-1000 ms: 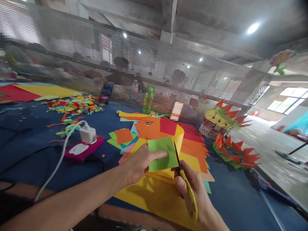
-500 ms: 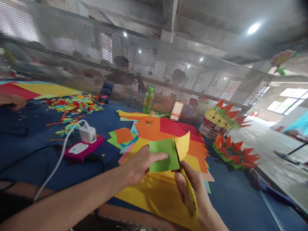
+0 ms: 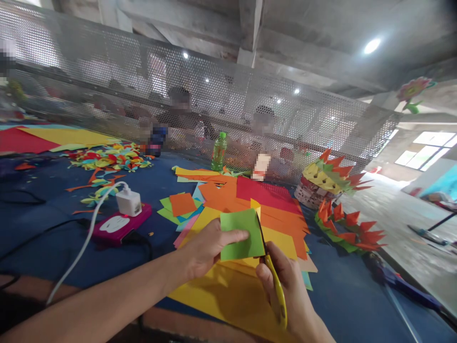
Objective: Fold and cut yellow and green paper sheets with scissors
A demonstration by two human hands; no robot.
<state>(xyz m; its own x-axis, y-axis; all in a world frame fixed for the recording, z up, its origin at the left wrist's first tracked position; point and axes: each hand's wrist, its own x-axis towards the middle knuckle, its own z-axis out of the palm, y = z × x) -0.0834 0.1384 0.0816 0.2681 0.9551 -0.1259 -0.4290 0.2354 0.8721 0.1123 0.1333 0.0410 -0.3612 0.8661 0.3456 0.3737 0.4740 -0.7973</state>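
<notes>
A square of green paper (image 3: 237, 250) is pinched in my left hand (image 3: 209, 245), with the thumb lying across its face. My right hand (image 3: 291, 281) grips scissors with yellow handles (image 3: 280, 295). Their dark blades run along the right edge of the green square. Behind that edge a narrow curl of yellow paper (image 3: 256, 207) stands up. Below both hands lie large yellow sheets (image 3: 221, 295), overlapping orange sheets (image 3: 219, 195) and a red sheet (image 3: 262, 193).
A magenta power strip (image 3: 114, 226) with a white charger (image 3: 129, 202) and cables lies at left. Colourful paper scraps (image 3: 110, 157) are heaped behind it. A green bottle (image 3: 219, 152) stands near the mesh screen (image 3: 214, 95). Paper crowns (image 3: 348, 228) and a blue-handled tool (image 3: 407, 283) are at right.
The scissor blades have closed along the green square's edge. The yellow piece beyond them has shrunk to a narrow curl. Another person's hand at far left has left view.
</notes>
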